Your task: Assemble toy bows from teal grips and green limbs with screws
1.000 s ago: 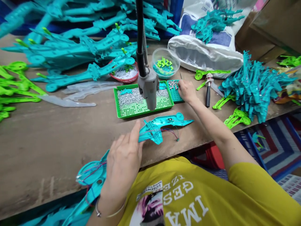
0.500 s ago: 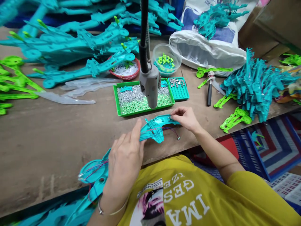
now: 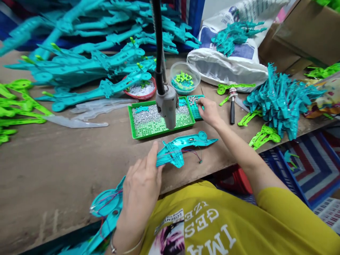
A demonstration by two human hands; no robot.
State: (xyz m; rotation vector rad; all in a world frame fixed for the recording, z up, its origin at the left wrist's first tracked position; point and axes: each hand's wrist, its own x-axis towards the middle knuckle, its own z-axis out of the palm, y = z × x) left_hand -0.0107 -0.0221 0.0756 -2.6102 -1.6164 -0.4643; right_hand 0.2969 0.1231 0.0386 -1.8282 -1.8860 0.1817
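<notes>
Shell (image 3: 186, 142) of teal colour lies across the near edge of the table (image 3: 66, 152), with its inner side facing up. Left hand (image 3: 140, 191) holds it around the middle, with a rather wide grip, the palm above. Thin wires (image 3: 192, 151) run along the shell, and their free end rests on the table beside it. Right hand (image 3: 208, 111) is at the small tray (image 3: 195, 113), over its right side, near the metal bits (image 3: 193, 100). Its fingers are bent and close together, a narrow grip; I cannot tell if a bit is between them. Green tray (image 3: 162, 134) with screws is just left of the small tray, and the driver (image 3: 167, 109) hangs above it. Behind them stand a clear bowl (image 3: 197, 76) and a red basket (image 3: 142, 97).
</notes>
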